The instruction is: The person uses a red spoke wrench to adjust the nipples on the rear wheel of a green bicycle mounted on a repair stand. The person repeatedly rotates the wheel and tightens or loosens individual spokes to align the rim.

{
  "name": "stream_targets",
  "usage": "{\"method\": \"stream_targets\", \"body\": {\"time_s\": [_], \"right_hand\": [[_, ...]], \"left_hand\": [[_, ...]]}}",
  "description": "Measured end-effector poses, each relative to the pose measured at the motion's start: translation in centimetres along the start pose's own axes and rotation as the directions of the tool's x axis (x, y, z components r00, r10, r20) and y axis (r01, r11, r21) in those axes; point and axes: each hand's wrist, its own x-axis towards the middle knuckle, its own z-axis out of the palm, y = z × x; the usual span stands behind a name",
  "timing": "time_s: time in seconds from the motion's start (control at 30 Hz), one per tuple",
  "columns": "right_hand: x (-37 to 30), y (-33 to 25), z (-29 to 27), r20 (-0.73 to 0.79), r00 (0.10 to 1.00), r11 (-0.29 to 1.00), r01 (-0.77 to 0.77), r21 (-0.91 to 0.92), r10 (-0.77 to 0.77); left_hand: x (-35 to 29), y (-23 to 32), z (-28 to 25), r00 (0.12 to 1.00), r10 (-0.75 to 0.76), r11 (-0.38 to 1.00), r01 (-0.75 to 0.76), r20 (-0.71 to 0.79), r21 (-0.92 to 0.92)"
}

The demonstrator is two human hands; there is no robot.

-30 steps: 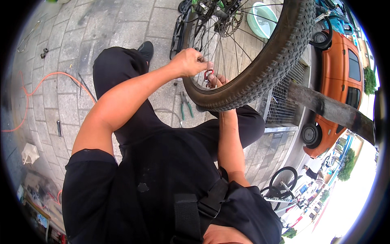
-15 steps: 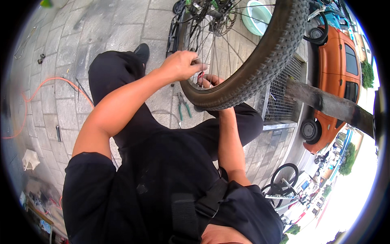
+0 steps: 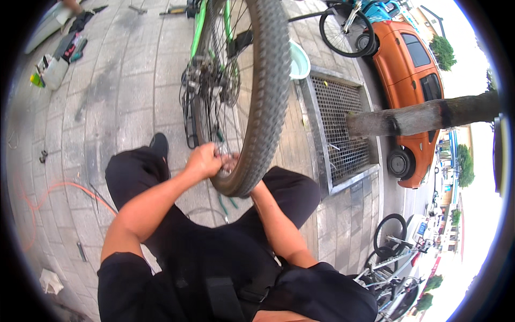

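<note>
A bicycle wheel with a black knobby tyre (image 3: 270,99) stands in front of me, on a bike with a green frame (image 3: 199,29). My left hand (image 3: 204,160) is at the near left side of the wheel, its fingers closed next to the spokes by the rim. Through the spokes part of my right hand (image 3: 230,162) shows; it reaches round the tyre from the right, fingers bent at the rim. Whatever the two hands pinch there is too small and covered to name. Below the tyre lie pliers with green handles (image 3: 222,205), partly hidden by the wheel.
An orange air hose (image 3: 80,186) runs over the paving at left. To the right are a pale green basin (image 3: 299,60), a metal grate (image 3: 339,126) around a tree trunk (image 3: 418,116), an orange car (image 3: 403,64) and parked bicycles (image 3: 383,263). Containers (image 3: 55,72) stand at far left.
The view has shifted, so the wheel and hands now appear further left and lower. Both hands remain at the rim; the small red thing seen between them earlier no longer shows.
</note>
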Motion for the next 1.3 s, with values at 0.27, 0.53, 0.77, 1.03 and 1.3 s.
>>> {"method": "stream_targets", "body": {"time_s": [0.27,0.53,0.77,1.03,1.3], "right_hand": [[-3.3,-2.6,5.1,-0.029,0.999,0.992,0.020,-0.121,-0.024],[-3.7,-3.2,6.3,-0.028,0.998,0.998,-0.051,-0.019,0.051],[-2.7,-2.7,5.0,0.082,0.993,0.995,-0.090,0.032,0.088],[-2.8,-1.9,4.7,0.032,0.999,1.000,-0.016,0.014,0.015],[-1.9,-0.2,3.6,-0.083,0.997,0.999,0.010,0.030,-0.008]], "left_hand": [[-1.1,-1.6,-3.8,0.900,0.033,0.725,0.278,0.435,-0.630],[-1.2,-1.3,-3.9,0.777,0.019,0.484,0.543,0.629,-0.686],[-0.1,-3.1,-2.5,0.727,0.121,0.403,0.586,0.676,-0.703],[0.2,-1.1,-1.4,0.984,0.072,0.985,-0.045,0.163,-0.167],[-0.6,0.8,-0.8,0.988,0.156,0.975,-0.151,-0.020,0.164]]}}
